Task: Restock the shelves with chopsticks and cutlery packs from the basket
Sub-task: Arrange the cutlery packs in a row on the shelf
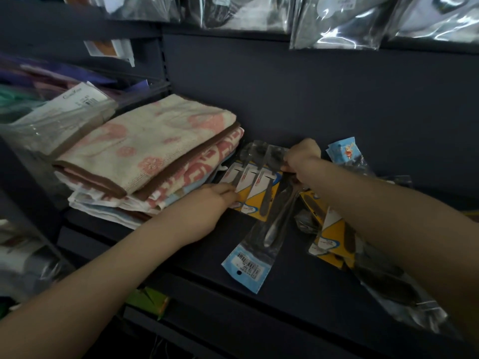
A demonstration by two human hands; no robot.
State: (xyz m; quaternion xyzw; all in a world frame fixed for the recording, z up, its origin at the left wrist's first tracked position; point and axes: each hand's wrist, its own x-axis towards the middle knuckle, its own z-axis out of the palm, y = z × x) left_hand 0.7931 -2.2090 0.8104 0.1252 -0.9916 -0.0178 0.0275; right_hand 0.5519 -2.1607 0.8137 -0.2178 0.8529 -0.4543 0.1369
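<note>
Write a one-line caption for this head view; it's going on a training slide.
Both hands, left and right, square up yellow-card cutlery packs beside folded towels on a dark shelf.
</note>
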